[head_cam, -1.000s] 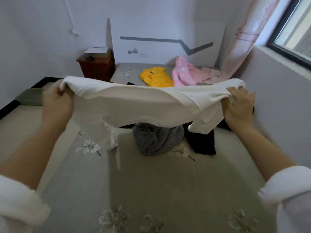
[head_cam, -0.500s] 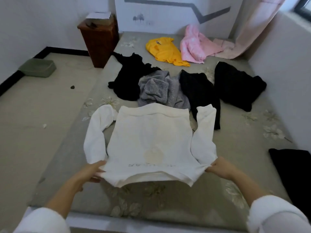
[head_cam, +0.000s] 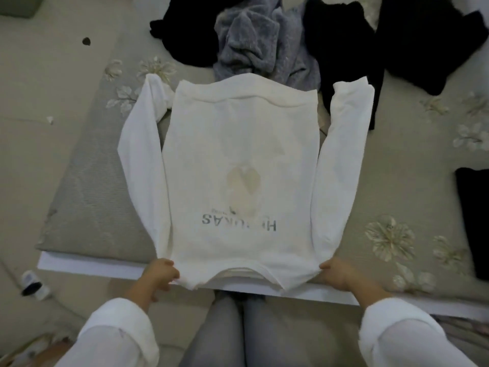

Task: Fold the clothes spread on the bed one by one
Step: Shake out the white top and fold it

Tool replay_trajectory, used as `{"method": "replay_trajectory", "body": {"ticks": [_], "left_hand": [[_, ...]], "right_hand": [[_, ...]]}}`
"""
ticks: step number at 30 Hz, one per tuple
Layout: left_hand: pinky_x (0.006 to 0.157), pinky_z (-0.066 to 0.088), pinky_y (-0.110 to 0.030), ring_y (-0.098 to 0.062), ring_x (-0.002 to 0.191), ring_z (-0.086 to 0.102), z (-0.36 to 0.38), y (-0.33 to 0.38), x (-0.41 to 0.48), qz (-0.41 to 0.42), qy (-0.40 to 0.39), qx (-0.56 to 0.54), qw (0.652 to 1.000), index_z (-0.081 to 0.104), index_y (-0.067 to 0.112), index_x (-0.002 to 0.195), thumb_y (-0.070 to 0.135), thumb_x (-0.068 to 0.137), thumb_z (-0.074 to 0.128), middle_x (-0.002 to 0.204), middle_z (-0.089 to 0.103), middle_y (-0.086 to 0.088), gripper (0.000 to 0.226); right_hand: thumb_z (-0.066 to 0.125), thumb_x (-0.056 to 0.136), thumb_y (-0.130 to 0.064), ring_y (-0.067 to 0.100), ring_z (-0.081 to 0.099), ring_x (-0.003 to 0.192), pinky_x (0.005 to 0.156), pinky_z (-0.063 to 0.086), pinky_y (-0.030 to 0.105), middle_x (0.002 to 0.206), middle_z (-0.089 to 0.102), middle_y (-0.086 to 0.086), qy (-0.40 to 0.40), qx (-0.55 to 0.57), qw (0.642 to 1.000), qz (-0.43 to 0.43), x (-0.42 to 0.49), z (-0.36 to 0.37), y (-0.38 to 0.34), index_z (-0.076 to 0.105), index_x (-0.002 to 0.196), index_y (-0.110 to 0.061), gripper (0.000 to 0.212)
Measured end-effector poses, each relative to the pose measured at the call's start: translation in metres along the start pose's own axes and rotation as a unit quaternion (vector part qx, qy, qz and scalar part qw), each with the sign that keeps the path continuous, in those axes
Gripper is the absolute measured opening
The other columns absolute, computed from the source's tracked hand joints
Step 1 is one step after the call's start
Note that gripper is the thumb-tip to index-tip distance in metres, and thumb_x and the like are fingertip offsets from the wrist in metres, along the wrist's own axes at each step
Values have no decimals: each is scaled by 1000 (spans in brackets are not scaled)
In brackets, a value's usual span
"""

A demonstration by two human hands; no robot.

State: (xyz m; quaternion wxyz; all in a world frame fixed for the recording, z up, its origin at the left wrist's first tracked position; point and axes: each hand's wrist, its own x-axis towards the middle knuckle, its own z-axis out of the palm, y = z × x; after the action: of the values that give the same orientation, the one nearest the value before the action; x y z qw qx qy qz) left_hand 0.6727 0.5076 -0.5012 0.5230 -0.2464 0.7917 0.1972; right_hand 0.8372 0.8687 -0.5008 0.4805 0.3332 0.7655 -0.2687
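Note:
A white long-sleeved sweatshirt (head_cam: 243, 165) lies flat on the grey flowered bed (head_cam: 100, 197), its near edge over the bed's front edge. Faint mirrored lettering shows through the cloth. Both sleeves lie along its sides. My left hand (head_cam: 161, 272) pinches the near left corner of the sweatshirt. My right hand (head_cam: 340, 274) pinches the near right corner. Beyond the sweatshirt lies a crumpled grey fleece garment (head_cam: 262, 46), with black clothes (head_cam: 346, 49) on either side of it.
A folded black garment (head_cam: 473, 221) lies at the bed's right edge. The bed's white base (head_cam: 87, 264) runs along the front. On the floor at left are a small white and black object (head_cam: 33, 286) and a dark speck (head_cam: 86, 41). My grey-trousered legs (head_cam: 232, 327) stand against the bed.
I have lowered the white sweatshirt from the air onto the bed and spread it flat. My view has tilted down and moved closer; the yellow and pink clothes have left the frame.

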Motion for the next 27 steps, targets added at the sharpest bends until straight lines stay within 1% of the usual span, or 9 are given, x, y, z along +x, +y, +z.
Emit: {"method": "replay_trajectory", "body": {"ticks": [2,5,8,10,13,16,18,22,27], "left_hand": [[73,45,-42,-25,77,60,12,2,10,-13,-31,9,999,44,17,135,17,92,56,104,60,-13,44],[73,44,-34,-23,73,62,25,20,23,-3,-53,20,998,50,17,121,24,92,55,92,63,-9,31],[56,41,-24,-20,71,62,38,47,32,68,-42,49,996,58,12,107,24,92,54,95,66,-9,20],[59,44,-25,-21,79,63,45,68,39,142,-17,60,988,62,12,103,22,92,54,100,65,-8,17],[78,45,-27,-21,94,59,46,111,45,218,22,83,972,61,16,113,23,92,53,111,62,-4,24],[74,43,-26,-16,87,57,41,156,59,271,65,73,958,60,19,116,22,91,52,115,60,-1,26],[78,43,-26,-17,93,57,32,185,72,309,105,82,942,58,19,120,22,92,52,120,57,-2,28],[78,43,-28,-23,95,59,0,247,115,370,192,97,904,52,17,128,21,95,50,127,50,-9,33],[74,39,-29,-19,80,52,-47,328,170,396,277,53,874,47,17,133,22,96,47,130,45,-12,37]], "right_hand": [[65,86,-33,27,53,118,101,41,33,130,57,7,-7,16,1000,12,11,10,-5,64,119,-14,38],[55,90,-21,27,49,123,100,38,28,138,50,10,34,59,998,17,30,13,-19,54,131,-15,41],[52,91,-18,25,51,119,92,37,23,133,54,11,45,94,994,-7,46,8,-39,55,130,-14,39],[52,93,-18,24,52,117,91,36,23,132,55,11,51,104,993,-26,55,-1,-54,54,130,-13,38],[51,94,-19,24,53,115,90,39,25,130,54,10,75,114,989,-54,66,-28,-78,52,131,-13,38],[48,93,-18,21,54,105,83,40,26,125,57,7,111,103,985,-82,85,-60,-102,51,131,-14,39],[46,93,-18,19,55,99,81,41,27,118,60,5,131,91,983,-93,104,-84,-115,48,133,-14,40],[44,94,-19,23,57,101,81,44,29,115,61,7,194,44,974,-112,153,-142,-135,43,135,-13,42],[43,98,-23,25,55,105,82,41,31,119,60,9,299,74,938,-158,219,-208,-165,42,136,-13,40]]}}
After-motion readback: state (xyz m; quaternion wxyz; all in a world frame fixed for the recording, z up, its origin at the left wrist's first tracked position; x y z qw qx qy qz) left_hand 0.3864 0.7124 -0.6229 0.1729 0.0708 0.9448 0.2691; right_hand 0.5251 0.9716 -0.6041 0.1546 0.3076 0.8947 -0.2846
